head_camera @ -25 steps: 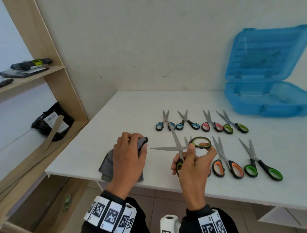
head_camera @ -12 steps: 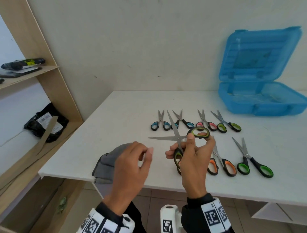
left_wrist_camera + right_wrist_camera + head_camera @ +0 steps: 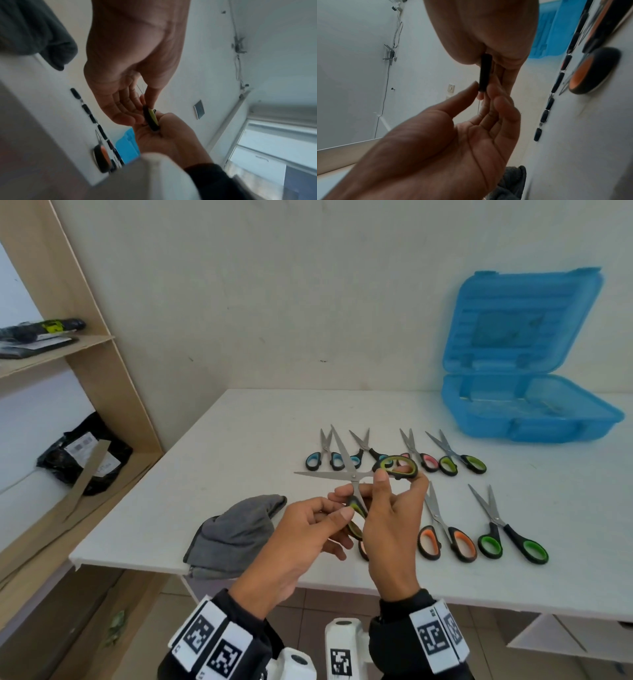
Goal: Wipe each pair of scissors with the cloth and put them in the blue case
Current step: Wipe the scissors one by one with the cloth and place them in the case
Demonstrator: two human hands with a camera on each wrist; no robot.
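Observation:
My right hand (image 3: 387, 508) holds a pair of scissors (image 3: 354, 475) with black and yellow-green handles above the table's front edge, blades spread wide, one pointing left and one pointing away. My left hand (image 3: 329, 515) pinches the lower handle loop between thumb and fingers; the left wrist view shows that handle (image 3: 150, 119) between my left fingers (image 3: 130, 108) and the right hand (image 3: 168, 136). The grey cloth (image 3: 236, 529) lies crumpled on the table to the left, untouched. The blue case (image 3: 527, 412) stands open at the back right, its lid upright.
Several more scissors lie in two rows on the white table (image 3: 239, 440), among them an orange-handled pair (image 3: 445, 539) and a green-handled pair (image 3: 510, 539) near the front. A wooden shelf unit (image 3: 102, 392) stands to the left.
My left hand has let go of the cloth, which stays on the table, and moved right to the lower handle of the scissors. My right hand kept the scissors in place.

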